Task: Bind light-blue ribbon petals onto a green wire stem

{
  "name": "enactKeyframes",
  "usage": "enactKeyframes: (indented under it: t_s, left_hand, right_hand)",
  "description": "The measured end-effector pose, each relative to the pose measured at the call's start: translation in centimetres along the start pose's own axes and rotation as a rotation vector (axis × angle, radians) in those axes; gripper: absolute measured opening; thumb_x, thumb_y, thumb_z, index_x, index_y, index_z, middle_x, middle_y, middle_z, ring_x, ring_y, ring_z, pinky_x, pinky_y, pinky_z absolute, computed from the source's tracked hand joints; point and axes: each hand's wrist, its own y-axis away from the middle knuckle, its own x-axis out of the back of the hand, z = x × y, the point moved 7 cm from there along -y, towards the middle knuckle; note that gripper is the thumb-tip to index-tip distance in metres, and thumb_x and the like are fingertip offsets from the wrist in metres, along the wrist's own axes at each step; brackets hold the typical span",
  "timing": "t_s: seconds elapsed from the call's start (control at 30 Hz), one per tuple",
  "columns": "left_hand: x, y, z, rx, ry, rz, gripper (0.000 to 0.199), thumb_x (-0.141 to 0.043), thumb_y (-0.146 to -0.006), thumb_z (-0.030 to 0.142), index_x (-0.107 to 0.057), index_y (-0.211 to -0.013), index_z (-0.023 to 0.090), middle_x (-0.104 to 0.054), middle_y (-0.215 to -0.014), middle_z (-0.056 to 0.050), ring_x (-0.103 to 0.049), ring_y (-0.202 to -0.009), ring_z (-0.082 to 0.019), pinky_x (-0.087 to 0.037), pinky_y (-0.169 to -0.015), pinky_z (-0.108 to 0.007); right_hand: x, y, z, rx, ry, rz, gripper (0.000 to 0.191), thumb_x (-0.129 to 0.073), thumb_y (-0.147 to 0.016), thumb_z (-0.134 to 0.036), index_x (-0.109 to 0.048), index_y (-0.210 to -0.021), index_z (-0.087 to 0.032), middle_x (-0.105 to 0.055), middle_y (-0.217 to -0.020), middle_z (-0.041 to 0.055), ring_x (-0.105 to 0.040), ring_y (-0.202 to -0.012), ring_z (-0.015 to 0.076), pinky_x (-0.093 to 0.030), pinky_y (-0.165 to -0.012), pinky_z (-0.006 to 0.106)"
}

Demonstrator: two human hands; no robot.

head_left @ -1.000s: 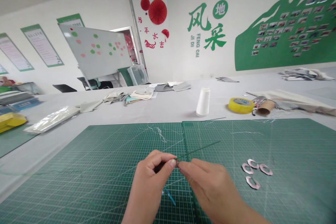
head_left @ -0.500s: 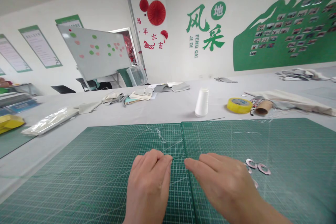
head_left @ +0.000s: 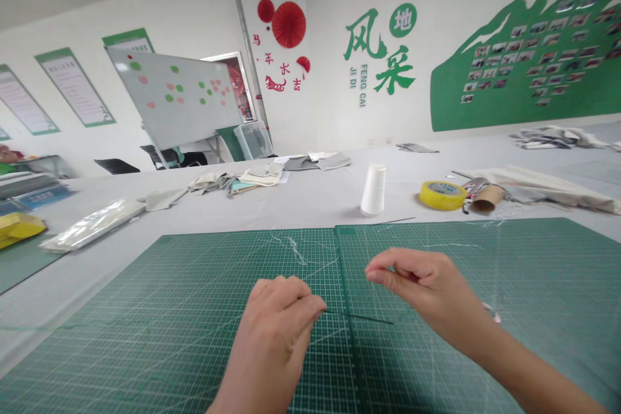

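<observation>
My left hand [head_left: 276, 336] is closed over the green cutting mat [head_left: 218, 272], its thumb and forefinger pinching one end of a thin dark cord [head_left: 371, 319]. The cord sticks out to the right, across the seam of the mat, and its far end is free. My right hand [head_left: 427, 291] is raised above the right half of the mat with thumb and fingertips pressed together; whatever it pinches, if anything, is too small to make out. Loose white thread [head_left: 295, 251] lies near the mat's back edge. A small pinkish ring [head_left: 492, 312] is mostly covered by my right forearm.
Behind the mat stand a white thread cone [head_left: 374, 191], a roll of yellow tape [head_left: 442, 195] and a cardboard tube [head_left: 487, 198]. Fabric pieces [head_left: 262, 174] lie farther back. At left are a plastic-wrapped packet [head_left: 94, 225] and a yellow object [head_left: 19, 229].
My right hand has lifted and moved right, away from my left hand, and now covers most of the pink rings. The cord between them now hangs free at its right end.
</observation>
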Motion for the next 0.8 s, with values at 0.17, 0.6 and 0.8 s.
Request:
enactKeyframes:
  t_s: [0.17,0.6,0.8]
  left_hand:
    - [-1.0,0.0,-0.1,0.077,0.181,-0.135,0.027,-0.045,-0.092,0.012,-0.07,-0.091,0.023,-0.064,-0.087,-0.005,-0.057,-0.08,-0.02,-0.041,-0.072,-0.033]
    - [-2.3,-0.1,0.3,0.208,0.592,-0.231,0.018,-0.062,-0.08,0.01,-0.074,-0.074,0.022,-0.062,-0.075,-0.001,-0.059,-0.07,-0.014,-0.043,-0.066,-0.025]
    - [-1.7,-0.1,-0.8,0.33,0.689,-0.15,0.014,-0.063,-0.08,0.018,-0.072,-0.071,0.023,-0.063,-0.073,-0.001,-0.058,-0.071,-0.016,-0.044,-0.068,-0.027]
  right_hand:
    - [-0.3,-0.2,0.3,0.003,-0.109,0.008,0.018,-0.062,-0.087,-0.036,-0.07,-0.075,-0.024,-0.069,-0.069,-0.0016,-0.058,-0.061,0.0147,-0.045,-0.056,0.026]
    - [-1.7,0.1,1.5,-0.053,-0.207,-0.022,0.02,-0.062,-0.086,-0.037,-0.068,-0.073,-0.022,-0.061,-0.062,-0.0029,-0.051,-0.057,0.0135,-0.04,-0.054,0.025]
    - [-4.5,0.3,3.1,-0.122,-0.153,-0.082,0.022,-0.06,-0.085,-0.033,-0.066,-0.069,-0.019,-0.041,-0.05,-0.0074,-0.039,-0.05,0.0114,-0.032,-0.049,0.023]
